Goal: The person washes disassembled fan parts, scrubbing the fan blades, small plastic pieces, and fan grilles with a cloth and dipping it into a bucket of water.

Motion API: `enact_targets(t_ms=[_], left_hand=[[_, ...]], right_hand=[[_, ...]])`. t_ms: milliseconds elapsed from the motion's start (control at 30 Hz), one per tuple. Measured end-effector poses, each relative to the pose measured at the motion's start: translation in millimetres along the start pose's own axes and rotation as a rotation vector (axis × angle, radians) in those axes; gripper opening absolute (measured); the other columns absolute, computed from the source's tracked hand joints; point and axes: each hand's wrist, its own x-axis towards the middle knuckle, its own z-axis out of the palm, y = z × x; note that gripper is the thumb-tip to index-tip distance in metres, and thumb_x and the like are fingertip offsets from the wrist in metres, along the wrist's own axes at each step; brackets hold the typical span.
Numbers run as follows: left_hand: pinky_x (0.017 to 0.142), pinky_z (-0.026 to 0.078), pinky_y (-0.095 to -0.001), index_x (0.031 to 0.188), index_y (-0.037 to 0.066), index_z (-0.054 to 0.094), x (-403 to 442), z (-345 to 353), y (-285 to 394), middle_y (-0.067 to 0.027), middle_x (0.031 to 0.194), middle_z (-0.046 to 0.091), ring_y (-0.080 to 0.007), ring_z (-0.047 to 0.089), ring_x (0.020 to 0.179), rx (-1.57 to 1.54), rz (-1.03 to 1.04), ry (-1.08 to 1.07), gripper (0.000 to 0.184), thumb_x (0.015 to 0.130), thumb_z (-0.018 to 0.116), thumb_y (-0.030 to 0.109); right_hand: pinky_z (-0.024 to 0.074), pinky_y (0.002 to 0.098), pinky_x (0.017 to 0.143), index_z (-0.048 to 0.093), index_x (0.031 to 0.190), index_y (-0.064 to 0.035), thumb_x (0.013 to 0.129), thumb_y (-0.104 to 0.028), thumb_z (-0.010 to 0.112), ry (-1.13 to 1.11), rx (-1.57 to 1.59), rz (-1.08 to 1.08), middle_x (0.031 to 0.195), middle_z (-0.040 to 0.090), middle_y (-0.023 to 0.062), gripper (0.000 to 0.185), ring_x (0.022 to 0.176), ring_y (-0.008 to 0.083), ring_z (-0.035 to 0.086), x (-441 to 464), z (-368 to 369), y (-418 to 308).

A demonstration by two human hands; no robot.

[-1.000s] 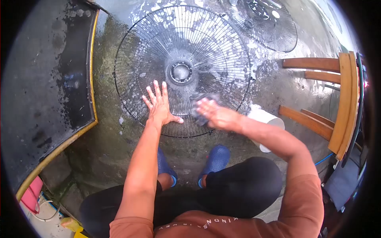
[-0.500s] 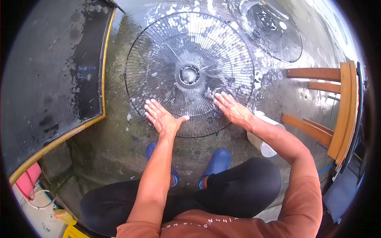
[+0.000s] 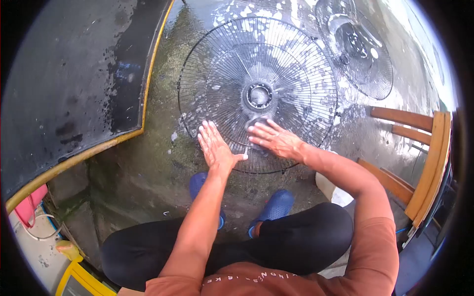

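A round black wire fan guard (image 3: 296, 64) lies on the wet floor before me, with a ring at its centre and soap suds over its wires. My left hand (image 3: 217, 150) rests on its near left part, fingers stretched out and thumb apart, holding nothing. My right hand (image 3: 276, 140) presses a dark, sudsy scouring pad (image 3: 257, 121) onto the wires just below the centre ring. The fingers lie flat and partly cover the pad, so its exact shape is hidden.
A second fan guard (image 3: 363, 54) lies at the upper right. A black panel with a yellow edge (image 3: 98, 146) stands at left. Wooden slatted furniture (image 3: 428, 167) is at right, and a white container (image 3: 333, 190) sits by my right forearm. My blue clogs (image 3: 276, 206) are close to the guard.
My right hand has swept the pad leftward across the wires, closer to my left hand. My left hand stays near the rim. The whole view has shifted slightly.
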Motion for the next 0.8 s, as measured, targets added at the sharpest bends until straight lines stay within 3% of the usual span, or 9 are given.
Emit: enact_targets(t_ms=[100,333,467,567,600,633,700,733,800], left_hand=[[0.128,0.005,-0.0501,0.156,-0.015,0.001,-3,7,6,-0.0332,0.166,0.001,-0.0428,0.002,0.157,-0.001,-0.102,-0.033,0.161,0.053,0.085,0.076],[0.128,0.006,-0.0505,0.154,-0.018,0.001,-1,21,-5,-0.0388,0.163,0.000,-0.0470,0.001,0.156,-0.143,-0.013,0.025,0.160,0.053,0.088,0.071],[0.128,0.006,-0.0512,0.154,-0.019,-0.001,1,16,-4,-0.0402,0.163,0.000,-0.0480,0.000,0.155,-0.128,0.006,0.010,0.161,0.053,0.087,0.072],[0.128,0.006,-0.0516,0.153,-0.020,-0.002,3,18,-5,-0.0409,0.162,0.000,-0.0493,0.000,0.155,-0.131,0.019,0.003,0.162,0.053,0.086,0.072],[0.128,0.006,-0.0518,0.153,-0.020,-0.002,4,22,-7,-0.0410,0.162,-0.001,-0.0493,0.000,0.155,-0.146,0.032,0.021,0.162,0.053,0.086,0.072],[0.128,0.006,-0.0520,0.153,-0.020,-0.002,4,26,-9,-0.0412,0.162,-0.001,-0.0493,0.000,0.155,-0.158,0.049,0.038,0.162,0.053,0.086,0.072],[0.127,0.006,-0.0526,0.153,-0.020,-0.002,5,27,-10,-0.0417,0.162,-0.002,-0.0500,0.000,0.155,-0.164,0.074,0.034,0.161,0.054,0.086,0.073],[0.127,0.006,-0.0526,0.153,-0.020,-0.003,4,26,-9,-0.0417,0.162,-0.002,-0.0502,0.000,0.154,-0.149,0.073,0.025,0.161,0.054,0.086,0.073],[0.127,0.006,-0.0526,0.152,-0.020,-0.003,5,24,-8,-0.0417,0.162,-0.003,-0.0506,0.000,0.154,-0.124,0.071,0.016,0.161,0.055,0.086,0.072]], right_hand=[[0.0214,0.0485,0.128,0.035,0.156,-0.0036,0.102,-0.015,0.038,0.003,0.019,-0.012,0.168,0.023,0.0167,0.055,0.156,0.0310,0.021,6,12,16],[0.0217,0.0439,0.129,0.042,0.153,-0.0026,0.101,-0.017,0.042,0.053,0.071,-0.388,0.168,0.026,0.0139,0.053,0.155,0.0293,0.025,117,20,27],[0.0236,0.0399,0.128,0.045,0.153,-0.0166,0.103,-0.024,0.042,-0.025,-0.052,-0.541,0.168,0.027,0.0070,0.051,0.154,0.0230,0.027,147,-9,54],[0.0205,0.0384,0.129,0.039,0.157,-0.0213,0.105,-0.025,0.039,0.106,-0.147,-0.502,0.169,0.024,0.0057,0.052,0.155,0.0208,0.025,163,9,81],[0.0169,0.0371,0.130,0.034,0.159,-0.0250,0.105,-0.020,0.039,0.234,-0.145,-0.377,0.170,0.022,0.0036,0.054,0.156,0.0188,0.022,167,13,95],[0.0149,0.0367,0.130,0.032,0.160,-0.0246,0.105,-0.011,0.038,0.022,-0.146,-0.175,0.170,0.023,0.0022,0.056,0.156,0.0174,0.020,169,-36,82],[0.0163,0.0426,0.130,0.037,0.157,-0.0237,0.100,-0.003,0.043,0.322,-0.273,-0.041,0.168,0.027,0.0024,0.061,0.156,0.0219,0.023,196,-27,119],[0.0244,0.0460,0.127,0.042,0.153,-0.0179,0.097,-0.004,0.050,0.569,-0.286,0.063,0.166,0.032,0.0078,0.059,0.151,0.0297,0.033,203,-38,131],[0.0239,0.0486,0.126,0.035,0.156,-0.0086,0.092,-0.005,0.057,0.629,-0.298,0.469,0.164,0.032,0.0187,0.068,0.151,0.0378,0.032,215,-68,125]])
